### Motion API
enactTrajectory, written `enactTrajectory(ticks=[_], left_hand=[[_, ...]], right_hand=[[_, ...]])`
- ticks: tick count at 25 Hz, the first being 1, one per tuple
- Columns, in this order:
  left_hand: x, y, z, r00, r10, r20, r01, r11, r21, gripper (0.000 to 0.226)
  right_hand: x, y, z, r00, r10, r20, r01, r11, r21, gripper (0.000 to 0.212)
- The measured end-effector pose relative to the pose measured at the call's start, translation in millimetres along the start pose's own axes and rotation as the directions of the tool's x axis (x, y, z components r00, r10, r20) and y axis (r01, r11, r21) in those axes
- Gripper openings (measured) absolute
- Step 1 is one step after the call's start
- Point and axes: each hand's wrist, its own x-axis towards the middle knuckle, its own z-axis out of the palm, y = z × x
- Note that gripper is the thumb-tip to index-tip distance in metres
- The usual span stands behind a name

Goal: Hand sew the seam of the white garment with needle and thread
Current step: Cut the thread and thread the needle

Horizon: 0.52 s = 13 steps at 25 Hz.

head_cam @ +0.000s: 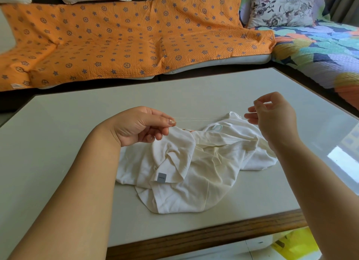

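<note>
We note the white garment [194, 162] crumpled in a heap on the pale table [68, 143], just below both sets of fingertips and nearer us. The cloth is cream-white with deep folds; a small grey label [161, 177] sits on a hem fold below the left fingers. Our left hand [139, 125] pinches fine thread [209, 119] between thumb and forefinger, the other fingers curled under. Our right hand [272, 115] pinches the far end, fingers curled close. The thread runs taut in two strands between the fingertips, above the garment. We cannot make out a needle. Beyond the fingers, table surface stretches to its far edge, then an orange sofa cover [116, 36]; the wooden table rim [213, 234] lies nearest us.
</note>
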Motion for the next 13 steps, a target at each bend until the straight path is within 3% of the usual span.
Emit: enactTrajectory(ticks=[7, 11, 13], left_hand=[[-4.1, -2.2, -6.8, 0.999, -0.017, 0.041, 0.017, 1.0, -0.004, 0.016], [-4.2, -6.6, -14.9, 0.995, 0.043, 0.095, -0.035, 0.996, -0.082, 0.048], [-4.4, -8.3, -17.6, 0.991, 0.086, 0.102, -0.071, 0.987, -0.144, 0.049]], right_hand=[[2.7, 3.1, 0.1, 1.0, -0.028, 0.0, 0.027, 0.995, -0.098, 0.009], [4.1, 6.6, 1.2, 0.999, -0.048, 0.023, 0.052, 0.984, -0.168, 0.012], [5.2, 10.4, 3.0, 0.996, -0.071, 0.053, 0.081, 0.969, -0.232, 0.013]])
